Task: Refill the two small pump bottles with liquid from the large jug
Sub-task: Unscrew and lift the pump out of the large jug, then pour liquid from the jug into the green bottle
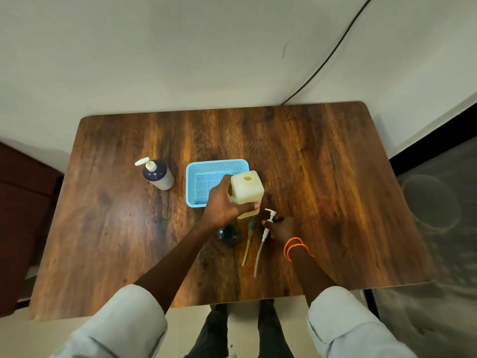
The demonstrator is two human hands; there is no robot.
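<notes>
The large cream jug (247, 188) has an open mouth on top and stands just right of the blue basket. My left hand (224, 205) grips it round the near side. A small dark bottle (228, 233) without its pump sits below that hand, partly hidden by my wrist. My right hand (280, 228) pinches a white pump head (269, 218) whose long tube trails toward me on the table. A second pump with a yellow-green tube (248, 240) lies between the dark bottle and the white pump. Another navy pump bottle (158, 174) stands at the left, pump fitted.
A blue mesh basket (204, 171) sits mid-table behind my left hand. The wooden table (335, 189) has its front edge close to my knees. A black cable (333, 52) runs down the wall at the back right. A dark cabinet (23, 202) stands left of the table.
</notes>
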